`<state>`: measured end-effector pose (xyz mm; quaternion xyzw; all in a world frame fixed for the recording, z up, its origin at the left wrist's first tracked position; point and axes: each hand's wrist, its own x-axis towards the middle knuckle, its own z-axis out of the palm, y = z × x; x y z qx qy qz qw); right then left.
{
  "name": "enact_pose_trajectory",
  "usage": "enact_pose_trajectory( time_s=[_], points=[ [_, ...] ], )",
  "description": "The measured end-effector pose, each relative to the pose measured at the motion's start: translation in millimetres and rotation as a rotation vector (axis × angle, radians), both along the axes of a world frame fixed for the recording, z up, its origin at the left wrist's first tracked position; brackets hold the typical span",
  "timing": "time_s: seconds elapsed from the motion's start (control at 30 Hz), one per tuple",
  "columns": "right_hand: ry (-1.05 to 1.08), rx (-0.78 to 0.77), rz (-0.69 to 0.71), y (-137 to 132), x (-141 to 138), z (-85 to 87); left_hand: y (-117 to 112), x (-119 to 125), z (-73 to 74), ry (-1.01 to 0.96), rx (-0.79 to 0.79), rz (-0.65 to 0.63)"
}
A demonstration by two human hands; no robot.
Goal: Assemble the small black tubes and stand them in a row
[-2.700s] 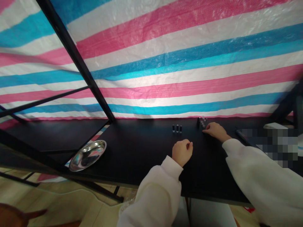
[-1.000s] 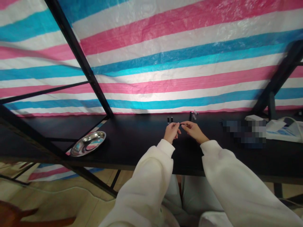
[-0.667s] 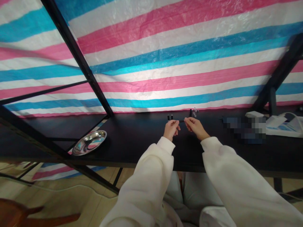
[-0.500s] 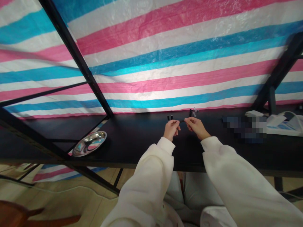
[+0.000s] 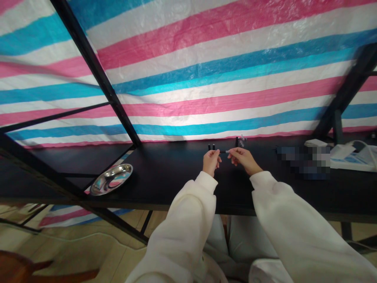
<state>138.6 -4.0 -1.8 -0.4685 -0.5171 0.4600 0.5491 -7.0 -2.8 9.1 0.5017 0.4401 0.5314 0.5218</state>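
Note:
A thin black stick (image 5: 223, 151) with a pale grey section at its right end is stretched level between my hands, above the black table. My left hand (image 5: 211, 161) pinches its left end. At the pale end, the fingertips of my right hand (image 5: 243, 159) are closed on it. Whether it is one piece or two is too small to tell. Just behind my left hand stand two short black cylinders (image 5: 213, 147). Beyond my right hand are an upright black piece (image 5: 236, 141) and a clear, shiny small object (image 5: 242, 140).
A shiny metal dish (image 5: 126, 169) rests at the table's left, near a black frame post (image 5: 97, 70). To the right lie a blurred-out dark item (image 5: 306, 161) and a white power strip (image 5: 350, 160) with cables. Striped sheeting (image 5: 206, 98) hangs behind the black table (image 5: 171, 173).
My hands have drawn slightly apart, the left one shifting a little left. More of the stick shows between them, and its pale section is now visible by the right fingertips.

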Motion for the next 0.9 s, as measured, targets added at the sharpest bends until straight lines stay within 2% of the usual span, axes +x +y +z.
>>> enact_pose_trajectory(
  time_s=[0.4,0.7,0.9],
  points=[
    [-0.132,-0.015,0.135,-6,-4,1.0,0,1,-1.3,0.027,0.008,-0.004],
    [-0.363,0.082,0.161,-7,-5,1.1,-2,1,-2.5,0.051,0.028,-0.080],
    [-0.394,0.100,0.124,-1,-2,-7.2,2,2,-5.7,0.035,0.093,0.015]
  ],
)
